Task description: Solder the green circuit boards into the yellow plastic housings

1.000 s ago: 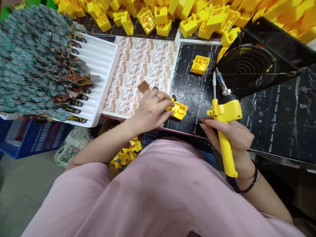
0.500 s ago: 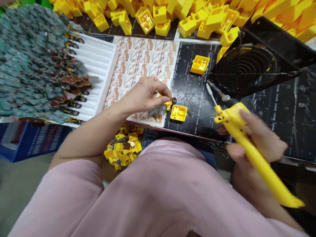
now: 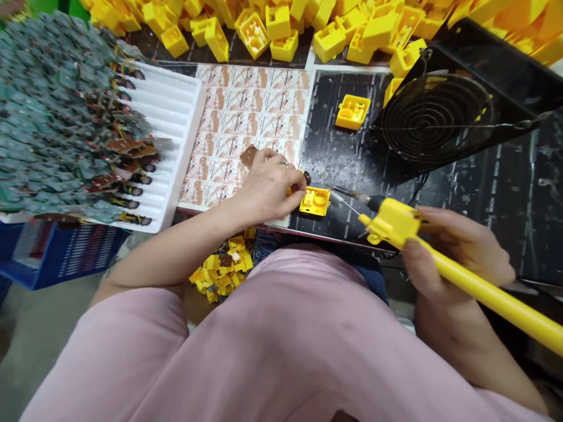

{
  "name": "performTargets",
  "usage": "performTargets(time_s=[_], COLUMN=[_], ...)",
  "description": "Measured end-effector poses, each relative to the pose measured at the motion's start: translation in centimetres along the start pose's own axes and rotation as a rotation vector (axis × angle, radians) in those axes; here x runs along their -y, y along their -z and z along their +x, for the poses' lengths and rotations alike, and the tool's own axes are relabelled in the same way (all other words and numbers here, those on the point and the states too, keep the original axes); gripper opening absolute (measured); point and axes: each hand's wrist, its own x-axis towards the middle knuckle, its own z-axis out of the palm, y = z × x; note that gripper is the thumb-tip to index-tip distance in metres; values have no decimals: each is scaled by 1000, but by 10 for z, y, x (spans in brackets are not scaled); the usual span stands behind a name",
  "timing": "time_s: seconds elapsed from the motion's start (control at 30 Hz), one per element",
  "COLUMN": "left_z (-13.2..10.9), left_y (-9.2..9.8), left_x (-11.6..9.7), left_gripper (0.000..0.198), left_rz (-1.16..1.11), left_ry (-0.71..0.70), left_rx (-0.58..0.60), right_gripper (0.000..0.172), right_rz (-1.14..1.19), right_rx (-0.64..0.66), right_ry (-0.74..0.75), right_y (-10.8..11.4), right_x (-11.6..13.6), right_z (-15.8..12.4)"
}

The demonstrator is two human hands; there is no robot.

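My left hand (image 3: pixel 269 186) rests at the near edge of the bench with its fingers curled round a small part that has a brown circuit board (image 3: pixel 248 155) sticking out behind it. Its fingertips press against a small yellow plastic housing (image 3: pixel 315 201) lying on the black mat (image 3: pixel 347 158). My right hand (image 3: pixel 453 249) grips a yellow soldering iron (image 3: pixel 440 258). The iron lies nearly level, and its metal tip (image 3: pixel 341 196) points left, just right of the housing.
A black fan (image 3: pixel 433 120) stands on the mat behind the iron. Another yellow housing (image 3: pixel 352 111) lies near it. Yellow housings (image 3: pixel 285 29) are heaped along the back. A white tray (image 3: pixel 176 129) packed with circuit boards sits at left. Yellow parts (image 3: pixel 222 266) fill a bin by my lap.
My right hand swung the soldering iron from upright down to nearly level, bringing its tip close to the housing. My left hand lifted a small part, then settled back against the housing.
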Motion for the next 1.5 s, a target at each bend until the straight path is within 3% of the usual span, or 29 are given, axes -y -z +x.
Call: performTargets(time_s=[0.07,0.13,0.23,0.33,0.43,0.63,0.77,0.97,1.2,1.5], left_z=[0,0,1,3,4,4,4,4,3,4], left_y=[-2,-4,-7,-9,-9,-9,-10,-9,-6,-5], left_x=[0,-1,-2,-4,-6,-8,-9,-9,-8,-8], left_gripper=[25,24,22,22,22,22,20,17,24,24], left_rz=[-8,-20,-31,-24,-12,66,93,70,116,125], left_ry=[7,16,21,21,13,-12,-14,-14,-16,-22], left_rx=[-22,-36,-44,-50,-45,-59,-57,-37,-43,-25], right_gripper=[55,56,42,25,19,24,29,25,31,29], right_rz=[3,16,38,-13,-138,-101,-78,-111,29,22], right_rx=[80,101,125,238,325,270,309,245,231,241], right_ry=[107,189,242,342,395,460,515,346,413,473], right_y=[2,0,-5,-7,-6,-12,-9,4,-9,-18], right_x=[2,3,7,14,20,23,22,21,20,14], right_z=[-4,-3,1,8,13,12,15,14,15,16])
